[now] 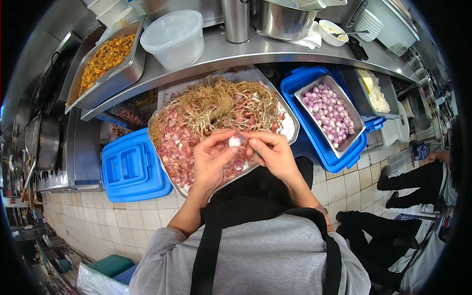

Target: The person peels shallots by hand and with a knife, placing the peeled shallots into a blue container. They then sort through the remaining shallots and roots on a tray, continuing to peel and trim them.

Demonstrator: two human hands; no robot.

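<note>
My left hand [212,156] pinches a pale, peeled shallot [235,141] between thumb and fingertips. Close beside it, my right hand [273,155] is closed on a small knife [256,153], its blade by the shallot and mostly covered by fingers. Both hands are above a large metal tray [294,132] in front of my body. Reddish shallot skins [179,142] fill its near and left side, and a tangled heap of dry stalks and roots [216,101] covers the far side. To the right, a metal pan [357,129] holds many peeled purple-white shallots [328,110].
Under the pan is a blue lid [322,156]; another blue lid [132,167] is left of the tray. A steel shelf [216,55] crosses ahead, bearing a clear plastic tub [174,42] and a steel pot [285,22]. Other people's legs [413,184] are at right.
</note>
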